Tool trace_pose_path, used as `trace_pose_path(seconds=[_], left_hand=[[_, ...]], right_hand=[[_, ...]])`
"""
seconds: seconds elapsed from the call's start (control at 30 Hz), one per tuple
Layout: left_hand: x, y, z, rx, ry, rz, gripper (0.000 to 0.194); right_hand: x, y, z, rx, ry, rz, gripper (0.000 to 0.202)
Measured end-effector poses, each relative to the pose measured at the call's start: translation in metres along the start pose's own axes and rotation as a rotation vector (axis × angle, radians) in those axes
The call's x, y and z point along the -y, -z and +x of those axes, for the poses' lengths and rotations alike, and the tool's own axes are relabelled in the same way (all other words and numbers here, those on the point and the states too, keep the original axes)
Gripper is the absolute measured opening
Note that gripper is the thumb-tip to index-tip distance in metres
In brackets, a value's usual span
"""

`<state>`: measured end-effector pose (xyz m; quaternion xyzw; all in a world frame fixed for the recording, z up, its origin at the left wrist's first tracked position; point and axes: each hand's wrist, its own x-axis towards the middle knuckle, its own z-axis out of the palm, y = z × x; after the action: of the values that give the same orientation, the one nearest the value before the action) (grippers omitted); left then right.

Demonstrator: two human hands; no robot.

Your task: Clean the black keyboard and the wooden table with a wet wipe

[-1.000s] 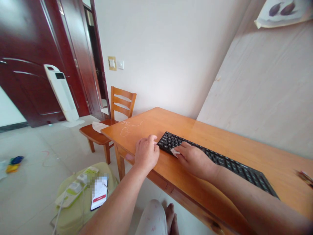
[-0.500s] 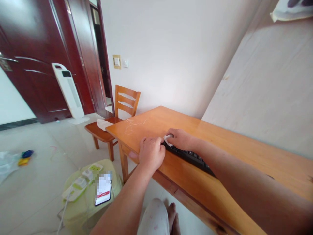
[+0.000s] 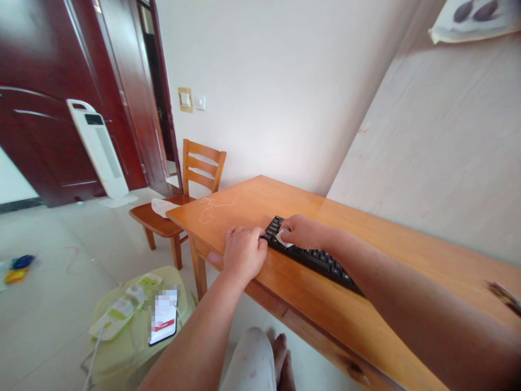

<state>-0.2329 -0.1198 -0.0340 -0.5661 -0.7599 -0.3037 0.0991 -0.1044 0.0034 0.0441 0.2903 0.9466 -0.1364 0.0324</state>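
Note:
A black keyboard (image 3: 321, 263) lies on the wooden table (image 3: 260, 196), partly hidden beneath my right forearm. My left hand (image 3: 245, 252) is at its left end, gripping the near corner with thumb and forefinger, the other fingers curled on the tabletop. In my right hand (image 3: 306, 231) is a crumpled white tissue (image 3: 284, 238), pinched by the fingers and pressed on the keys near the left end. The far left keys show beyond it.
A loose white string (image 3: 207, 214) lies on the table's left corner. Beyond stands a wooden chair (image 3: 203, 168) with a white cloth (image 3: 161, 207) on its seat. To the left, a pale green stool (image 3: 134, 353) carries a phone (image 3: 164, 315) and a power strip (image 3: 116, 314).
My right hand has moved the tissue from the keyboard's far left corner toward me, uncovering the upper left keys. My left hand stays at the left end. The view has shifted slightly right.

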Motion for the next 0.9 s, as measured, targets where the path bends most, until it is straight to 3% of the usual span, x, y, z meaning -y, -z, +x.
trace_pose_path(seconds=[0.33,0.9], left_hand=[[0.0,0.0,0.001,0.014,0.005,-0.007,0.026],[0.001,0.0,0.002,0.009,-0.001,-0.003,0.028]], right_hand=[[-0.043,-0.009,-0.034,-0.038,-0.016,0.138,0.014],[-0.084,-0.013,-0.101,-0.032,-0.117,0.222,0.016]])
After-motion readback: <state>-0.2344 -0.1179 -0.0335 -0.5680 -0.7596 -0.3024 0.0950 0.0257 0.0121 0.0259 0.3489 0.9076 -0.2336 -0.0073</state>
